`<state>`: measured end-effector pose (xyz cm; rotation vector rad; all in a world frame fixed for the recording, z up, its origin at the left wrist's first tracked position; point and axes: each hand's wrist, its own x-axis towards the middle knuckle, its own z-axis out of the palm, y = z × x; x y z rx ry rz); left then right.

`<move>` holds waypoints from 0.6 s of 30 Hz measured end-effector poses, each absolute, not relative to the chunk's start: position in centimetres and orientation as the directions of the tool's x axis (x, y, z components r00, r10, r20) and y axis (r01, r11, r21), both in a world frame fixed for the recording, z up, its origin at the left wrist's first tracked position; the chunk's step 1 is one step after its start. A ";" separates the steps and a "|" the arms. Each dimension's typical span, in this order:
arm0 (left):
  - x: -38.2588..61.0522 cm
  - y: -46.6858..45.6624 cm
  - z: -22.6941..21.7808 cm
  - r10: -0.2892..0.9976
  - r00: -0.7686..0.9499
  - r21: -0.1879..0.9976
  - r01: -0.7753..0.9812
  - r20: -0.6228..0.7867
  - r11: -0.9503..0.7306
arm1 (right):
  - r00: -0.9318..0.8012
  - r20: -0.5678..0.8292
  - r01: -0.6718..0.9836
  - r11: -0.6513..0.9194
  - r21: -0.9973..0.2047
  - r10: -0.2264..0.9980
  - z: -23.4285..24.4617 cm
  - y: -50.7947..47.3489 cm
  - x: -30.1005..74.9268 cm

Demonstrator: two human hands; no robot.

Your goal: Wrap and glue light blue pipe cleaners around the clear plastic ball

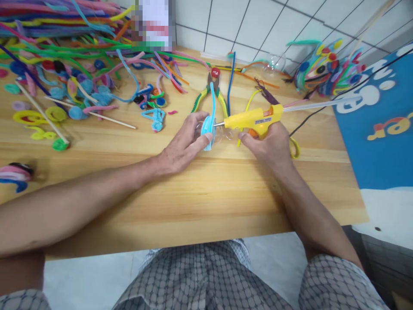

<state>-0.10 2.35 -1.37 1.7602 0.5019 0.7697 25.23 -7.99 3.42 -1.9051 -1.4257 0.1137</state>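
Yellow glue gun gripped in my R hand, nozzle approx. at the blue fuzzy coil my L hand pinches over the surface; a slip cd burn my L thumb.

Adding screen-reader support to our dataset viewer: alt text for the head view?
A right hand holds a yellow glue gun, its metal tip at or very near a light-blue fuzzy piece held in the left hand, over a wooden table. Green-and-yellow-handled pliers lie just beyond; colourful pipe cleaners crowd the far left.
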 end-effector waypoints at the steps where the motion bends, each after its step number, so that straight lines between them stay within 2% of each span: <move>1: -0.1 2.3 -1.4 0.669 0.700 0.950 -0.043 0.249 -0.309 | 0.375 0.343 0.792 -0.106 -0.601 0.861 3.4 -8.0 25.2; 18: -0.2 2.4 -1.4 0.664 0.700 0.947 -0.055 0.262 -0.316 | 0.344 0.321 0.808 -0.104 -0.580 0.883 3.8 -7.8 24.7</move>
